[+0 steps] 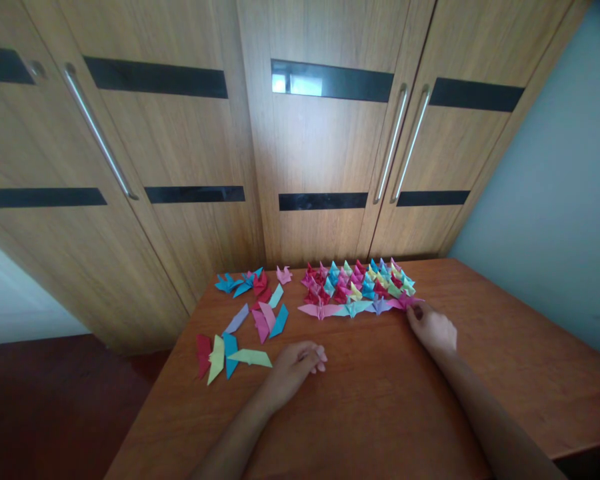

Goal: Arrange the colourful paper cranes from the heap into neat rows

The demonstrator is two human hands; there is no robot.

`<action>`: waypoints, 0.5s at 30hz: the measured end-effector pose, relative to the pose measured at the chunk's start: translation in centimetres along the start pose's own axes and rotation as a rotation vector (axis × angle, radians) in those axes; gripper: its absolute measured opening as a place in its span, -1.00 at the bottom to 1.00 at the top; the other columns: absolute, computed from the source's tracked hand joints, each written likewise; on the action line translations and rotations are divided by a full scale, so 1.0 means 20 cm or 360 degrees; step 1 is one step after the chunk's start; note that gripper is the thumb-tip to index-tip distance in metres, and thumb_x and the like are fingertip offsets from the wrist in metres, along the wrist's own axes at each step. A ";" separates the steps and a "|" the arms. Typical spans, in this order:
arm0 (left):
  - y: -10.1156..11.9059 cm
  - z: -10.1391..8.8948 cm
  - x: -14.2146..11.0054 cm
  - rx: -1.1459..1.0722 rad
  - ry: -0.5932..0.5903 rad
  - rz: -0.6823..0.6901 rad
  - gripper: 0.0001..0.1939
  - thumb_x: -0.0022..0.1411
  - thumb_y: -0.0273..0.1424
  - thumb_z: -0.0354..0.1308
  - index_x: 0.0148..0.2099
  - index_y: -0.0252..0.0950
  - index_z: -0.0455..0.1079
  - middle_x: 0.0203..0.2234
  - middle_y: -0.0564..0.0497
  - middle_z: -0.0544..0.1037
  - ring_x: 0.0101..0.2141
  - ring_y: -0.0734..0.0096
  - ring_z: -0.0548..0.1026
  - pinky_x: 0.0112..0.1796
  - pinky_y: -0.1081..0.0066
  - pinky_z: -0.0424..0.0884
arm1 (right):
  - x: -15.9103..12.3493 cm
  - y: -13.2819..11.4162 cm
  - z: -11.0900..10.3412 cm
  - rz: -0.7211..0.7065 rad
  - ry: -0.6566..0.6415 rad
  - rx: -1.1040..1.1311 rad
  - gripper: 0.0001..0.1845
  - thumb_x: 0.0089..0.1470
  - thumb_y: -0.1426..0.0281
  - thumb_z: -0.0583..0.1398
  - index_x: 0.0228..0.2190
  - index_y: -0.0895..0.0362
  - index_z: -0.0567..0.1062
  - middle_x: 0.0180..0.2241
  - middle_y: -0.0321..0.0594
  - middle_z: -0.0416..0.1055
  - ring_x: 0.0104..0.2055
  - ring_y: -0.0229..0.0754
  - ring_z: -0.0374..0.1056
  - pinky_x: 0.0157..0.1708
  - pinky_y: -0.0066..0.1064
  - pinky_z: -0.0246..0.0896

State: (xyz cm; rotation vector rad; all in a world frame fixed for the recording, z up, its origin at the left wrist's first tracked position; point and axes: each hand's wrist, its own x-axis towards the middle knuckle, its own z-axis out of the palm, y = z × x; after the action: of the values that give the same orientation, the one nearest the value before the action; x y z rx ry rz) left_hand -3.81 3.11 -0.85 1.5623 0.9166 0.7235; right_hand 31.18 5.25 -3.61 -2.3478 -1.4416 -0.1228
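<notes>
At the right end of the front row, my right hand (434,328) pinches the wing of a magenta paper crane (405,301). Beside it in that row stand a purple crane (379,306), a light teal crane (352,308) and a pink crane (321,311), wings spread. Behind them are tight rows of small folded cranes (356,281) in red, pink, blue and yellow. My left hand (299,365) rests on the table, fingers loosely curled in, with nothing visible in them. Closest to it lies a pale green folded paper piece (250,357).
Several flat folded pieces (231,353) lie on the left of the wooden table (370,407). Behind these are a blue and red crane cluster (245,283) and a lone pink crane (283,274). A wooden wardrobe (320,153) stands at the back, a pale wall (555,200) at the right.
</notes>
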 end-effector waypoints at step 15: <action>-0.02 -0.03 0.02 -0.0165 0.0205 -0.0036 -0.69 0.12 -0.16 0.10 -0.34 -0.33 0.42 -0.51 -0.01 0.50 -0.51 0.45 0.39 -0.49 0.50 0.23 | -0.35 -0.63 -0.05 -0.0685 -0.0164 0.0889 -0.70 0.12 0.24 0.02 -0.47 0.07 0.47 -0.52 -0.25 0.46 -0.48 -0.20 0.35 -0.44 -0.46 0.11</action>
State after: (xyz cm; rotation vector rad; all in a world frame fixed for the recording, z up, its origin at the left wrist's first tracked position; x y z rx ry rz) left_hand -4.28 3.75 -1.04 1.4254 0.9739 0.8502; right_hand 16.97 4.03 -1.21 -1.6020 -1.7390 0.2596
